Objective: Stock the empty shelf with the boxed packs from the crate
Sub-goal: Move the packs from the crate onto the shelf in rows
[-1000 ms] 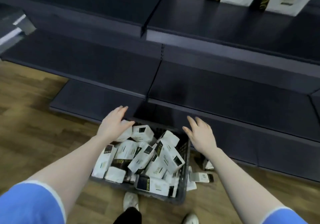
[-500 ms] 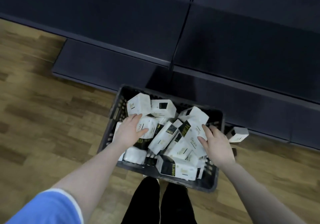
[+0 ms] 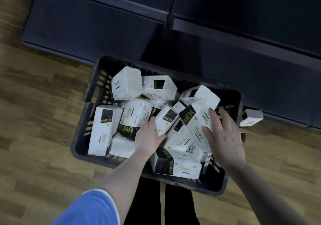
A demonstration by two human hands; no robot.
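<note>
A dark plastic crate [image 3: 80,143] stands on the wood floor, piled with several white boxed packs with black and gold labels. My left hand [image 3: 147,138] reaches into the middle of the pile, its fingers touching a tilted pack [image 3: 167,118]. Beside it, my right hand [image 3: 224,134] lies flat with spread fingers on a long pack [image 3: 196,120] at the crate's right side. Neither hand has lifted a pack. The dark shelf [image 3: 243,7] sits bare above and behind the crate.
One loose pack [image 3: 251,118] lies on the floor right of the crate, against the shelf base [image 3: 260,78]. My legs in dark trousers [image 3: 173,207] stand just behind the crate. Wood floor [image 3: 34,120] spreads to the left and right.
My view dropped from the shelves to the crate. Both hands came down from the crate's far rim into the pile; the left slid right toward the middle.
</note>
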